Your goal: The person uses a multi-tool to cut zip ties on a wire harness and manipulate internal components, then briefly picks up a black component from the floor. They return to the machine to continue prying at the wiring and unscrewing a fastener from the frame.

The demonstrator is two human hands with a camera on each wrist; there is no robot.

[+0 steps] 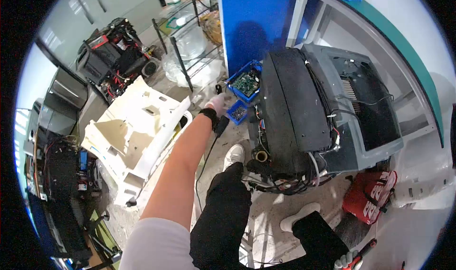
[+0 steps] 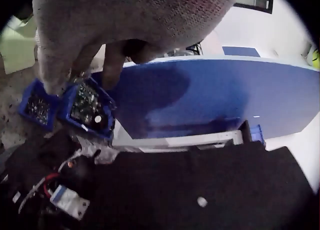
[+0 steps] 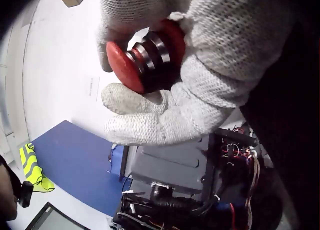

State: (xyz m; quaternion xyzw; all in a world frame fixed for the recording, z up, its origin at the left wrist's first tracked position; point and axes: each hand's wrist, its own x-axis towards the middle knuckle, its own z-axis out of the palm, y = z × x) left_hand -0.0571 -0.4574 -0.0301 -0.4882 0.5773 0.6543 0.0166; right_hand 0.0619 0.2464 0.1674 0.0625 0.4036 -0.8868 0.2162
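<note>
My gloved left hand (image 1: 217,104) reaches down beside a small blue bin of screws (image 1: 237,112); its fingers hang loosely, and no held thing shows. In the left wrist view, the left glove (image 2: 125,20) is above that bin (image 2: 37,110) and a larger blue bin of green circuit boards (image 2: 90,107). Low at the right of the head view, my gloved right hand (image 1: 346,260) grips a red-and-black screwdriver (image 1: 365,249). The right wrist view shows thumb and fingers around its red handle end (image 3: 122,67) with dark ringed bands; two other fingers stick out.
A big black-and-grey machine housing (image 1: 294,113) with loose wiring stands right of the bins. Left of my arm lies a cream plastic shell (image 1: 137,123). A black corded handle (image 1: 222,126) lies near the left wrist. A red bag (image 1: 369,196) and a wire rack (image 1: 183,63) stand around.
</note>
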